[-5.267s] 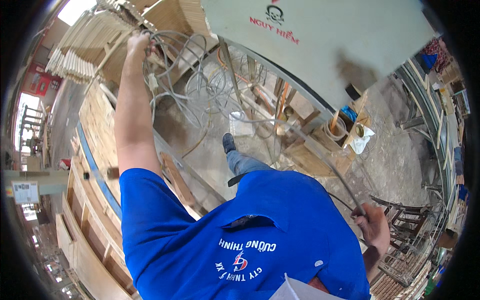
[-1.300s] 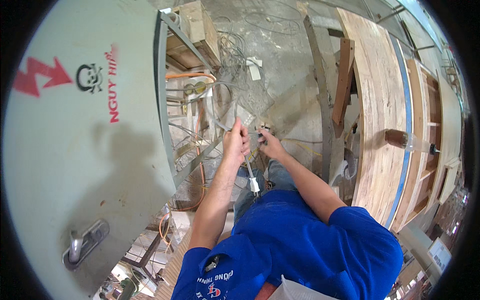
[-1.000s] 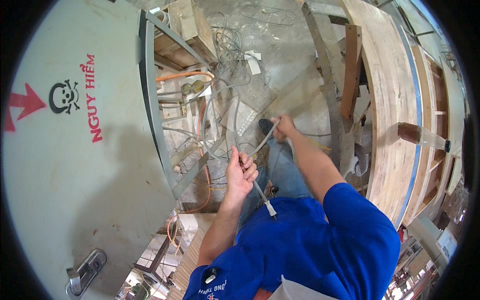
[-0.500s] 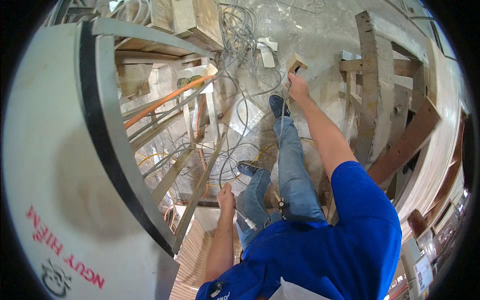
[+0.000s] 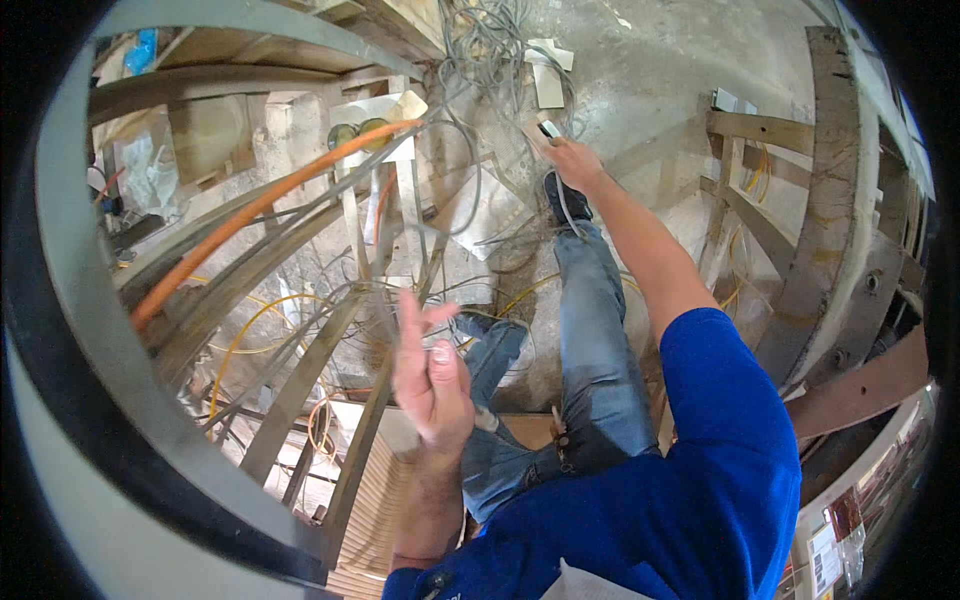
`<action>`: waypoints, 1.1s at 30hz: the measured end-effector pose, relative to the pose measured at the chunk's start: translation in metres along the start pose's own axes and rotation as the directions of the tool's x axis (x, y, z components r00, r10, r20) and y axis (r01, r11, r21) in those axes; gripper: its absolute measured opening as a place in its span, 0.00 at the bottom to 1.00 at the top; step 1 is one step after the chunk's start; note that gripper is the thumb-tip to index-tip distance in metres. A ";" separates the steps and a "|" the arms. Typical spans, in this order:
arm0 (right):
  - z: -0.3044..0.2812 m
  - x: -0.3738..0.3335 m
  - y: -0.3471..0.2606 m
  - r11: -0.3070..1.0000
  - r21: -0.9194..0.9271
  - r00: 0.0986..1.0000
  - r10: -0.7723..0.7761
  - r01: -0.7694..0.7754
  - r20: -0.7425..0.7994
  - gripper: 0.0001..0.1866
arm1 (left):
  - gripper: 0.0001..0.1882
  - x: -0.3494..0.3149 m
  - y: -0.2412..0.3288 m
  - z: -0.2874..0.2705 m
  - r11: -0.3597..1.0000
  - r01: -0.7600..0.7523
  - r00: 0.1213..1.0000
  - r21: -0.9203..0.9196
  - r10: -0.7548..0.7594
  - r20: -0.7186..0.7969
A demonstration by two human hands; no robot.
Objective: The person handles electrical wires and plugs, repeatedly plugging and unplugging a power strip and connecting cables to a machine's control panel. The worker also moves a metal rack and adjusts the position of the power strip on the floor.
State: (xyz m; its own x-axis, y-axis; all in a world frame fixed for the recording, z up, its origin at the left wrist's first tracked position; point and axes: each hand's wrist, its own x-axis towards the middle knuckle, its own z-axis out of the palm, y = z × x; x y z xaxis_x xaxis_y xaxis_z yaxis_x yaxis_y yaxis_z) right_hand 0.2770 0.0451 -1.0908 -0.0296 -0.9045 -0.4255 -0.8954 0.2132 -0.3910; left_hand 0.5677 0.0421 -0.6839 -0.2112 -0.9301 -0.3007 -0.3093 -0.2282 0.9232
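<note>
My left hand (image 5: 432, 392) is raised beside the metal frame, fingers stretched out and apart. A grey cable (image 5: 382, 300) runs close behind its fingertips; whether they touch I cannot tell. Next to that wrist a white plug (image 5: 486, 419) shows in part against my jeans. My right hand (image 5: 575, 163) is extended over the floor beyond my shoe, its fingers closed round a small pale box with a dark slot (image 5: 547, 130), blurred by motion. From this hand a grey cord (image 5: 565, 208) hangs down toward my leg.
An open metal frame (image 5: 270, 440) stands on the left, crossed by an orange cable (image 5: 250, 218). Tangled grey cables (image 5: 485, 45) lie on the concrete floor ahead, near white sheets (image 5: 548, 75). Yellow cables (image 5: 240, 340) loop low down. A heavy wooden frame (image 5: 825, 200) rises on the right.
My left hand has risen and opened from its closed grip on the cable. My right hand has shifted slightly left with the box. The view has moved, showing more of the left frame.
</note>
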 end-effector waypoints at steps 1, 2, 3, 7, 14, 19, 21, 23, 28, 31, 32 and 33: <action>0.008 0.009 0.000 1.000 -0.019 1.000 -0.006 0.006 0.015 0.18 | 0.29 0.012 0.011 0.009 0.994 -0.102 0.994 -0.023 0.102 -0.036; 0.013 0.021 0.001 0.999 -0.047 1.000 -0.013 0.015 0.025 0.19 | 0.29 0.022 0.009 0.015 0.985 -0.170 0.983 0.011 0.171 -0.072; 0.018 0.033 0.000 0.998 -0.064 0.999 -0.022 0.024 0.035 0.19 | 0.28 0.031 0.011 0.019 0.970 -0.234 0.966 0.057 0.239 -0.103; 0.020 0.035 0.025 0.876 0.472 0.977 0.174 -0.097 -0.122 0.11 | 0.27 0.027 -0.048 0.008 0.899 -0.171 0.985 0.403 0.147 0.090; -0.095 -0.037 -0.050 0.948 0.221 0.919 -0.137 0.230 -0.369 0.08 | 0.27 -0.091 -0.239 -0.004 0.664 0.722 0.490 0.195 -0.689 0.535; -0.105 -0.087 -0.123 0.768 0.640 0.999 0.002 0.028 -0.047 0.09 | 0.33 -0.077 -0.253 -0.007 0.085 0.966 0.228 -0.244 -0.725 0.650; -0.091 -0.102 -0.150 0.808 0.566 0.985 -0.165 0.165 -0.052 0.11 | 0.41 -0.058 -0.259 -0.013 0.108 0.918 0.348 -0.383 -0.684 0.642; -0.063 -0.112 -0.173 0.801 0.441 0.912 -0.389 0.404 -0.128 0.11 | 0.42 -0.035 -0.257 -0.015 0.129 0.855 0.439 -0.502 -0.695 0.570; -0.005 -0.148 -0.237 0.592 0.331 0.651 -0.753 0.735 -0.097 0.12 | 0.30 -0.031 -0.280 -0.020 0.199 0.824 0.462 -0.530 -0.778 0.426; 0.009 -0.176 -0.257 0.585 0.310 0.626 -0.778 0.750 -0.047 0.12 | 0.16 -0.056 -0.300 -0.016 0.124 0.771 0.398 -0.625 -0.859 0.321; 0.012 -0.183 -0.258 0.573 0.307 0.603 -0.798 0.760 -0.003 0.12 | 0.15 -0.062 -0.298 -0.013 0.131 0.749 0.401 -0.649 -0.870 0.288; 0.014 -0.187 -0.258 0.561 0.305 0.579 -0.815 0.769 0.040 0.12 | 0.14 -0.068 -0.295 -0.010 0.139 0.728 0.402 -0.671 -0.880 0.254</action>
State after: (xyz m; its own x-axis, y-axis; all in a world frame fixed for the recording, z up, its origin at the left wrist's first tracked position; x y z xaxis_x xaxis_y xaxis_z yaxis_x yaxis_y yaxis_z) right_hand 0.5196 0.1648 -0.9223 0.7298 -0.6825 0.0398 -0.3900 -0.4634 -0.7957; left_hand 0.6830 0.1695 -0.9335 -0.0487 -0.0999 -0.9938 0.4257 -0.9022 0.0698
